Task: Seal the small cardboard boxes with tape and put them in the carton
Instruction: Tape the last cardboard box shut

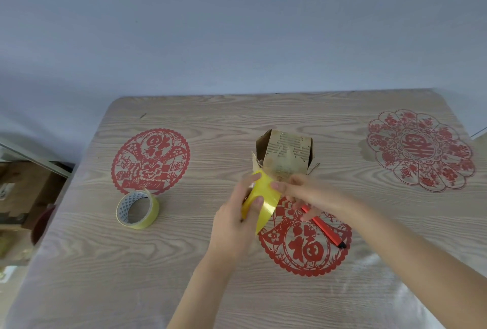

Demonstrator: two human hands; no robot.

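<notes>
A small worn cardboard box (286,153) stands at the middle of the table with its flaps partly open. Just in front of it, my left hand (237,220) grips a yellow tape roll (263,196), fingers curled round its rim. My right hand (303,191) is at the roll's right side, its fingertips pinching at the tape there; the hand is blurred. A second yellow tape roll (138,210) lies on the table to the left. No carton on the table is in view.
A red pen-like cutter (326,231) lies on the table under my right wrist. Red paper-cut decorations (150,161) are stuck on the wooden table (210,123). Brown boxes (23,191) sit on the floor at the left.
</notes>
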